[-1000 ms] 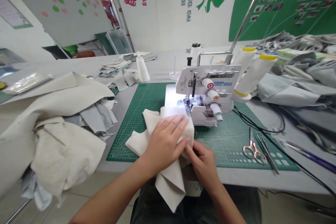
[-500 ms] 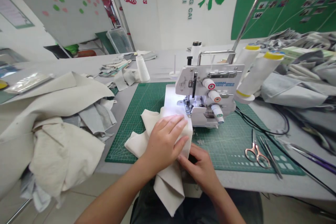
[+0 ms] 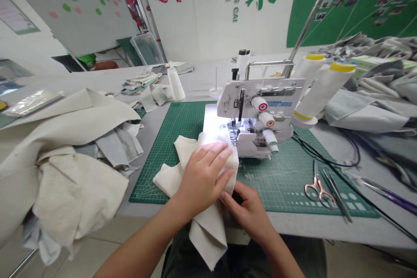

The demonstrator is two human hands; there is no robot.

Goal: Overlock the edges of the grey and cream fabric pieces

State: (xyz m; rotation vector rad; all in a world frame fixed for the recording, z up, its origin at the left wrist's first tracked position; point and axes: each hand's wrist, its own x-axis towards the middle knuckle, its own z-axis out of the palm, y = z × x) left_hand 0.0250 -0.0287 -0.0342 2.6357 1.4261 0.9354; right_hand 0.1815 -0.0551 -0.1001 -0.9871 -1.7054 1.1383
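Observation:
A cream fabric piece (image 3: 177, 163) lies on the green cutting mat (image 3: 286, 178) in front of a white overlock sewing machine (image 3: 257, 113) and hangs over the table's near edge. My left hand (image 3: 203, 176) rests flat on top of the fabric, fingers stretched out toward the presser foot. My right hand (image 3: 249, 208) is just below and to the right of it, fingers curled on the fabric's right edge at the table's front.
Two white thread cones (image 3: 321, 89) with yellow tops stand right of the machine. Scissors (image 3: 317, 191) and tweezers (image 3: 339, 197) lie on the mat's right part. A heap of cream and grey cloth (image 3: 71, 156) fills the left; grey cloth (image 3: 368, 108) and cables lie right.
My right hand has slid slightly left and toward me along the fabric's edge. My left hand stays flat on the fabric.

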